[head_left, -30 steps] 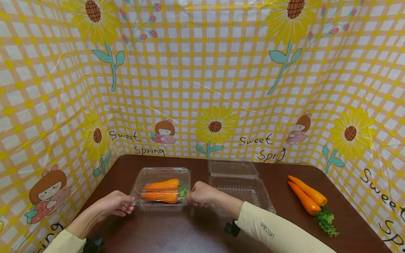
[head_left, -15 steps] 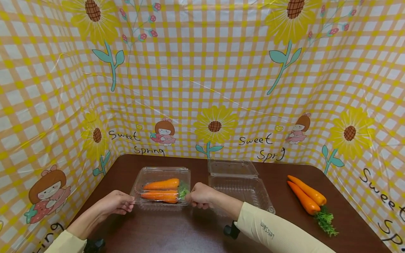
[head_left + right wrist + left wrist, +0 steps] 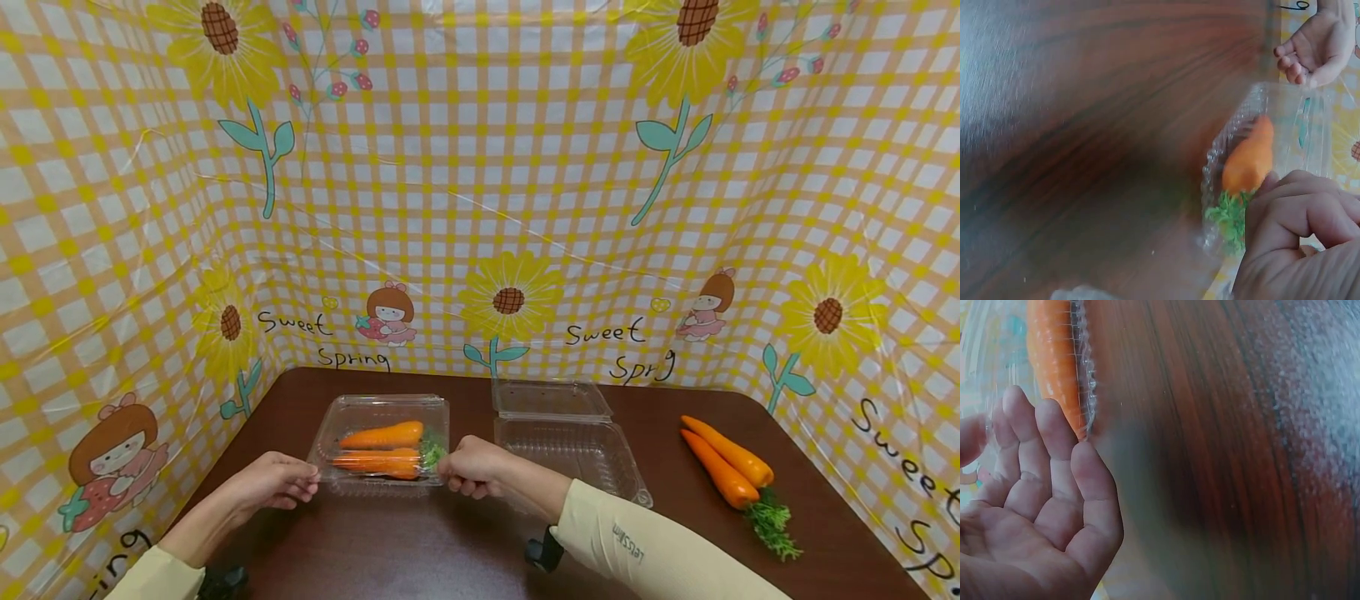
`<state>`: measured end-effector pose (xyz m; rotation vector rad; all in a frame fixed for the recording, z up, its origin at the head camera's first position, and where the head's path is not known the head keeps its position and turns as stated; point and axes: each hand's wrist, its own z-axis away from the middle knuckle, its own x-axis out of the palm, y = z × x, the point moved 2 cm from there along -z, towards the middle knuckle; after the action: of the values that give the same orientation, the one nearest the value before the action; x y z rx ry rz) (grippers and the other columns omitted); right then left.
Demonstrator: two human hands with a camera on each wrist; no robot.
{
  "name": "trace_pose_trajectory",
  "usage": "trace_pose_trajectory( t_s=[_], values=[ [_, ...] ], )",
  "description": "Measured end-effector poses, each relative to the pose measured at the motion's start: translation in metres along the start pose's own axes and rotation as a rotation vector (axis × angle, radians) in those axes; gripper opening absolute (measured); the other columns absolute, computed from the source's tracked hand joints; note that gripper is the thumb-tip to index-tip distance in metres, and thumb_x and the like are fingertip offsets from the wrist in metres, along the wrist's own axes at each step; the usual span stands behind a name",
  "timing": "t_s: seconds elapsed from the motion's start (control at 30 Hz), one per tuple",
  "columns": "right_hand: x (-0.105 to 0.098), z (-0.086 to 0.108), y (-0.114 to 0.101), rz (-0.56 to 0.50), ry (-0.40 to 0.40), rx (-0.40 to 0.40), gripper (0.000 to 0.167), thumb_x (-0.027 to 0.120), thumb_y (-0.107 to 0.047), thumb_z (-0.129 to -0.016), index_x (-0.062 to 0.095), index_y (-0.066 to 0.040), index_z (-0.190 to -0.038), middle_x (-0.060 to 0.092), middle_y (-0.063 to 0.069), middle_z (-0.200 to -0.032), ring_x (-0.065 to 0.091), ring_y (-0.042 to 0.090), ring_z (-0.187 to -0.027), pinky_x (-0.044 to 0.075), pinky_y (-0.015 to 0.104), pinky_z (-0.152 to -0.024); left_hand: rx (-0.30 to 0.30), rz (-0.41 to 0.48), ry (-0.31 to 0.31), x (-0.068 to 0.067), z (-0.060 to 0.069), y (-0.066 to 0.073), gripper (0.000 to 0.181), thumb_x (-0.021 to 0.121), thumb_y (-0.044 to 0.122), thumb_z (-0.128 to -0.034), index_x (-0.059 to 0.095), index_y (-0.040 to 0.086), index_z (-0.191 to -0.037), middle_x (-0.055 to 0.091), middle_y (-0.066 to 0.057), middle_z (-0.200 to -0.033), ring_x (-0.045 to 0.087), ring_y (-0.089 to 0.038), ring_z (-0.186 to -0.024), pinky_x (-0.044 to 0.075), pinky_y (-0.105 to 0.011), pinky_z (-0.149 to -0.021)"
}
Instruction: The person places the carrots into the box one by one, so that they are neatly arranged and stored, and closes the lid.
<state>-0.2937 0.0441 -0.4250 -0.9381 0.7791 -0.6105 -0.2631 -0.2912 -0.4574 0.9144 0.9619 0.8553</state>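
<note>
A clear plastic clamshell container (image 3: pixel 382 407) with its lid down lies at the left of the table in the head view. Inside are orange carrots (image 3: pixel 378 435) with green leafy tops (image 3: pixel 432 452). My left hand (image 3: pixel 281 482) pinches its front left corner between thumb and forefinger, the other fingers loosely bent. At the front right corner my right hand (image 3: pixel 472 467) grips the edge with curled fingers. The right wrist view shows a carrot (image 3: pixel 1250 159) through the container wall, beside my right hand (image 3: pixel 1300 219). Whether the lid is fastened, I cannot tell.
A second clear clamshell (image 3: pixel 577 450) stands with its lid raised back, right of the first, partly behind my right forearm. Two carrots with green tops (image 3: pixel 723 462) lie at the table's right side. A checked, flower-printed cloth (image 3: pixel 510 208) surrounds the brown table (image 3: pixel 420 550).
The closed container and the carrots in it have shifted very slightly left, and my right hand has moved left with it. My left hand keeps its hold.
</note>
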Motion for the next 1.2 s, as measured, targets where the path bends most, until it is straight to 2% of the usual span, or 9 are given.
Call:
trace_pose_trajectory(
  t_s=[0.13, 0.3, 0.43, 0.6, 0.83, 1.2],
  values=[
    [0.003, -0.001, 0.002, -0.087, -0.012, 0.022, 0.019, 0.058, -0.007, -0.089, 0.060, -0.002, -0.071, 0.042, -0.001, -0.054, 0.025, 0.007, -0.045, 0.018, 0.021, -0.043, -0.015, 0.010, 0.005, 0.000, 0.001, 0.001, 0.032, 0.059, 0.025, -0.0990, 0.071, -0.004, -0.106, 0.072, 0.001, -0.085, 0.069, -0.014, -0.082, 0.054, -0.033, -0.074],
    [0.006, -0.002, 0.003, -0.113, -0.007, 0.027, 0.015, 0.058, -0.007, -0.089, 0.063, 0.002, -0.077, 0.042, -0.002, -0.054, 0.025, 0.006, -0.044, 0.018, 0.020, -0.043, -0.016, 0.021, 0.014, 0.000, 0.001, 0.002, 0.029, 0.059, 0.024, -0.0986, 0.072, -0.003, -0.102, 0.071, 0.002, -0.083, 0.068, -0.014, -0.080, 0.054, -0.032, -0.073],
    [0.010, -0.002, 0.003, -0.141, -0.009, 0.021, 0.012, 0.057, -0.003, -0.087, 0.061, -0.001, -0.076, 0.042, -0.003, -0.054, 0.025, 0.005, -0.044, 0.018, 0.019, -0.043, -0.016, 0.024, 0.019, 0.001, -0.001, 0.001, 0.029, 0.058, 0.023, -0.0989, 0.071, -0.003, -0.102, 0.071, 0.002, -0.083, 0.068, -0.014, -0.080, 0.054, -0.032, -0.072],
    [0.012, -0.002, 0.003, -0.137, 0.002, 0.017, 0.023, 0.056, -0.002, -0.089, 0.055, -0.007, -0.067, 0.040, -0.003, -0.053, 0.024, 0.006, -0.044, 0.018, 0.020, -0.043, -0.012, 0.026, 0.013, -0.001, -0.003, -0.001, 0.028, 0.058, 0.023, -0.0989, 0.070, -0.002, -0.102, 0.071, 0.001, -0.084, 0.068, -0.014, -0.081, 0.055, -0.032, -0.073],
    [0.012, -0.004, 0.004, -0.066, 0.027, 0.019, 0.033, 0.058, -0.007, -0.098, 0.055, -0.008, -0.065, 0.038, -0.003, -0.053, 0.025, 0.007, -0.045, 0.019, 0.022, -0.043, -0.011, 0.026, -0.001, -0.003, -0.003, 0.000, 0.031, 0.058, 0.023, -0.0984, 0.070, -0.005, -0.104, 0.072, 0.000, -0.085, 0.070, -0.015, -0.082, 0.056, -0.033, -0.076],
    [0.014, -0.003, 0.005, -0.057, 0.043, -0.007, 0.049, 0.055, -0.009, -0.102, 0.038, -0.017, -0.056, 0.029, -0.004, -0.054, 0.021, 0.009, -0.046, 0.017, 0.024, -0.044, -0.009, 0.051, 0.002, -0.003, -0.003, 0.000, 0.028, 0.059, 0.023, -0.0989, 0.070, -0.003, -0.102, 0.070, 0.003, -0.082, 0.068, -0.013, -0.079, 0.055, -0.030, -0.072]
  ],
)
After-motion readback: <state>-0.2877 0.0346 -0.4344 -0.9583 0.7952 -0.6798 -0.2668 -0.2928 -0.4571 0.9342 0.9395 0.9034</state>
